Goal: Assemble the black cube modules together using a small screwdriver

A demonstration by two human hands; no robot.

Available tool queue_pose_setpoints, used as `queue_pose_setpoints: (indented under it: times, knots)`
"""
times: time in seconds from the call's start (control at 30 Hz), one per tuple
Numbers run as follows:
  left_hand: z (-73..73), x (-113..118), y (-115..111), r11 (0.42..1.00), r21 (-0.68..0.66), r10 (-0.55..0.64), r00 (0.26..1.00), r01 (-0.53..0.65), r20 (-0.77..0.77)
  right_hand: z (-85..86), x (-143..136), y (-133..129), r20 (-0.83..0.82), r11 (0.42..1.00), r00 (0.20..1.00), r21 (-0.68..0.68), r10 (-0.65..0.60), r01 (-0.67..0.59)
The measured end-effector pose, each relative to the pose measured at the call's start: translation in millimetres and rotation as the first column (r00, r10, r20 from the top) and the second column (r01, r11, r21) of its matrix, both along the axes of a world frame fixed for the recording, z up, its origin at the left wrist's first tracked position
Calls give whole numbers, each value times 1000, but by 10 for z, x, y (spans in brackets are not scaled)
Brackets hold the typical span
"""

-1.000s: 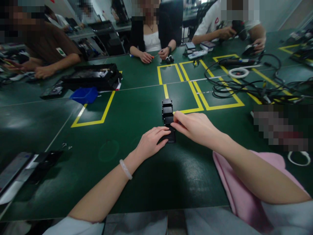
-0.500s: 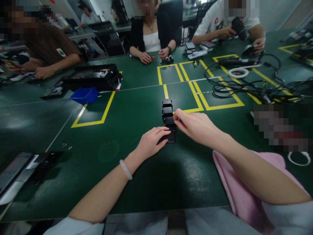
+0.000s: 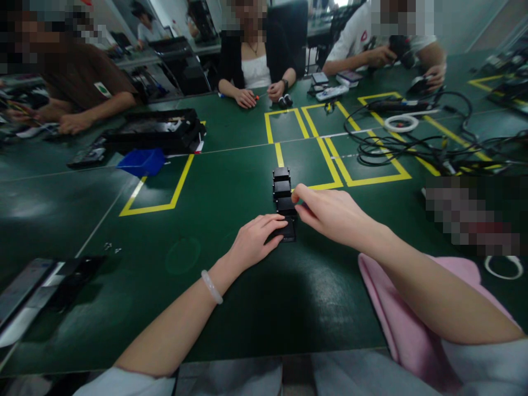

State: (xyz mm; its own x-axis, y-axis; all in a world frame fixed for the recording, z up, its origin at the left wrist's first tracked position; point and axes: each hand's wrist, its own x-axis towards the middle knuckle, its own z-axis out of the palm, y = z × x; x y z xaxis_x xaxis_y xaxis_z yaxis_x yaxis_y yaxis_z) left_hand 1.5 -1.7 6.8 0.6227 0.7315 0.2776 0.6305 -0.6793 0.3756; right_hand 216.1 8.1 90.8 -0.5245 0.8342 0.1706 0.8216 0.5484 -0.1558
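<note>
Several small black box-like parts form a row on the green table, running away from me; the two farthest are a black part (image 3: 281, 174) and another black part (image 3: 282, 188). My left hand (image 3: 258, 237) holds the nearest black part (image 3: 290, 231) between thumb and fingers, flat on the table. My right hand (image 3: 325, 212) is pinched at the right edge of the second-nearest black part (image 3: 285, 205). Anything between those fingertips is hidden or too small to name. A pale bracelet (image 3: 212, 287) circles my left wrist.
A pink cloth (image 3: 381, 291) lies under my right forearm. Left are a blue tray (image 3: 142, 161), a black housing (image 3: 160, 132) and small screws (image 3: 108, 246). Black cables (image 3: 383, 146) and a white ring (image 3: 401, 122) lie at far right. Co-workers sit opposite.
My right fingertips have shifted very slightly beside the second-nearest black part. My left hand and the row stay in place.
</note>
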Motion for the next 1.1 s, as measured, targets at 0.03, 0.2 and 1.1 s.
queue_pose_setpoints:
  times: [0.03, 0.2, 1.1]
  knots:
    - [0, 1, -1, 1000, 2, 0, 1000, 0, 3, -1, -2, 0, 9, 1000, 1000, -2, -6, 6]
    - [6, -1, -1, 1000, 7, -2, 1000, 2, -10, -14, -7, 7, 53, 999, 998, 14, -33, 32]
    - [-11, -3, 0, 1000, 17, -3, 1000, 3, -13, -44, -14, 3, 24, 997, 998, 46, 65, -66]
